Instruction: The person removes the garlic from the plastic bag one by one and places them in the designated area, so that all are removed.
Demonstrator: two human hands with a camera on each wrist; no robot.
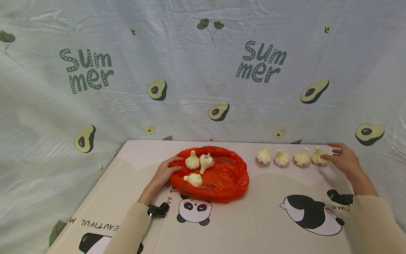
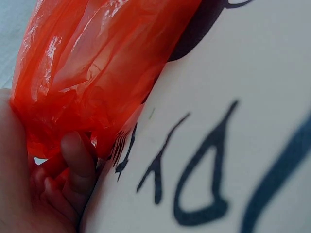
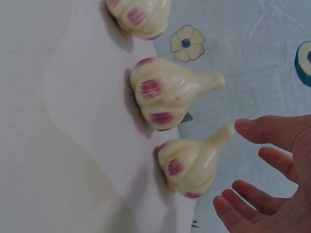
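A red plastic bag [image 1: 225, 176], spread wide like a shallow bowl, holds three garlic bulbs [image 1: 192, 161] in its left part. My left hand [image 1: 164, 173] grips the bag's left edge; in the left wrist view its curled fingers [image 2: 77, 162] meet the thin red plastic. Several more garlic bulbs stand in a row to the right of the bag. By the rightmost bulb [image 1: 318, 157] is my right hand [image 1: 345, 161], fingers spread and holding nothing. The right wrist view has the thumb close to that bulb's stem [image 3: 224, 133], with purple patches on the bulbs.
The table [image 1: 253, 222] has a light cover printed with pandas and lettering. Behind it hangs a pale curtain [image 1: 190, 60] with avocado prints, close to the row of bulbs. A dark wrist camera [image 1: 158, 210] is strapped below the left hand.
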